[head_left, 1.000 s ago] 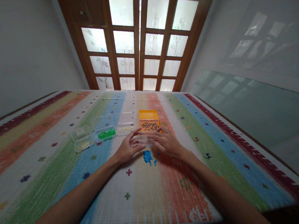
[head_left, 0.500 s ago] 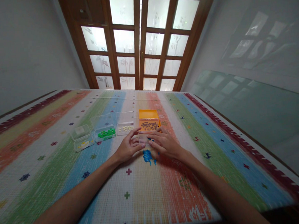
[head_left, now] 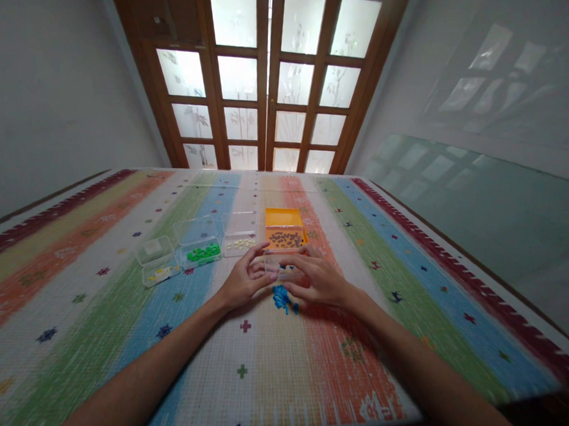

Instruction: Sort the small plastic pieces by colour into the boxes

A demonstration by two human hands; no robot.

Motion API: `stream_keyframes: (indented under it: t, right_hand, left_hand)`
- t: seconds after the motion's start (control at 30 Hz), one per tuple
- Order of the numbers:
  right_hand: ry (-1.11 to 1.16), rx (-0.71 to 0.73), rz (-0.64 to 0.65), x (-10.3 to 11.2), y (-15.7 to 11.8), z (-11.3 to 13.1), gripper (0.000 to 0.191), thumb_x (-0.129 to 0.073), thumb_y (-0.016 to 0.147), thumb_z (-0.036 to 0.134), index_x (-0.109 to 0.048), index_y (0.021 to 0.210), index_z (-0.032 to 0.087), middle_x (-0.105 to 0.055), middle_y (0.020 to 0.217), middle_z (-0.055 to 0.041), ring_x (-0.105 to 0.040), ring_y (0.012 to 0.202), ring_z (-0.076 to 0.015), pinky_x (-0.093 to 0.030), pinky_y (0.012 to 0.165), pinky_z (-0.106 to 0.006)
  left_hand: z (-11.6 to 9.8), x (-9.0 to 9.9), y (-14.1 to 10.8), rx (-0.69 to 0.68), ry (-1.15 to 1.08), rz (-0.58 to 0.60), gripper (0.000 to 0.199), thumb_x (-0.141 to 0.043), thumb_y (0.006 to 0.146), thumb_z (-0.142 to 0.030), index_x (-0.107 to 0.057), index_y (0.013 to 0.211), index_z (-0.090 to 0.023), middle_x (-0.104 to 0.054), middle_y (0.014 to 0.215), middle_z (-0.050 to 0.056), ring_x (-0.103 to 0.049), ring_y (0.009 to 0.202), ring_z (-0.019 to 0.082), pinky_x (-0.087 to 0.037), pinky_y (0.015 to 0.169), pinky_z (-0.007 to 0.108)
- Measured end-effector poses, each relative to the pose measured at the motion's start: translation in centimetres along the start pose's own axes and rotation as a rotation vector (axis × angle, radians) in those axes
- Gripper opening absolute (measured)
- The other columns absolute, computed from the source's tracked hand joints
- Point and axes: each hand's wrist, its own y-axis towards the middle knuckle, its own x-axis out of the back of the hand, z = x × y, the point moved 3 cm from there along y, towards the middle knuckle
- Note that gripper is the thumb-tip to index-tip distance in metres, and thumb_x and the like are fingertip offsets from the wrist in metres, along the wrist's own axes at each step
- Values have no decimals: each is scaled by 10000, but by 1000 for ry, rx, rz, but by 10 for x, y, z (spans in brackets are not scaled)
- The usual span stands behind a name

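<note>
A small clear plastic box (head_left: 272, 264) stands on the table between my two hands. My left hand (head_left: 240, 283) is closed on its left side, fingers behind and thumb in front. A few blue pieces (head_left: 286, 267) show inside. Over the box's right side is my right hand (head_left: 323, 280), index finger and thumb apart, with nothing visible between them. The thumb comes close to a loose pile of small blue pieces (head_left: 280, 297) on the cloth in front of the box. My right fingers partly hide the box and the pile.
Behind the hands stands an orange box (head_left: 283, 217) with brown pieces. To its left are open clear boxes with cream pieces (head_left: 242, 244), green pieces (head_left: 204, 252) and yellow pieces (head_left: 161, 274). A striped cloth (head_left: 208, 385) covers the table.
My right thumb has moved down and away from the index finger, toward the blue pile. More blue shows inside the clear box. My left hand stays in place.
</note>
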Motion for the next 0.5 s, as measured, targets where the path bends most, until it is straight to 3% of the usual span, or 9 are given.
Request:
stream_keyframes:
  t: [0.1, 0.5]
  right_hand:
    - [-23, -27, 25, -4, 0, -2, 381, -620, 896, 333, -602, 1260, 219, -698, 1168, -92, -575, 1028, -263, -414, 933, -425]
    - [-80, -36, -36, -5, -2, -3, 293, -666, 864, 384, -648, 1094, 203, -631, 1192, -121, -526, 1064, -282, -420, 954, -468]
  left_hand:
    - [0, 0, 0, 2, -7, 4, 769, -811, 739, -275, -442, 1413, -247, -521, 1330, 134, -659, 993, 208, -563, 851, 367]
    - [1, 1, 1, -21, 18, 2, 767, -798, 744, -270, -442, 1423, -250, -522, 1353, 138, -664, 947, 179, -570, 848, 361]
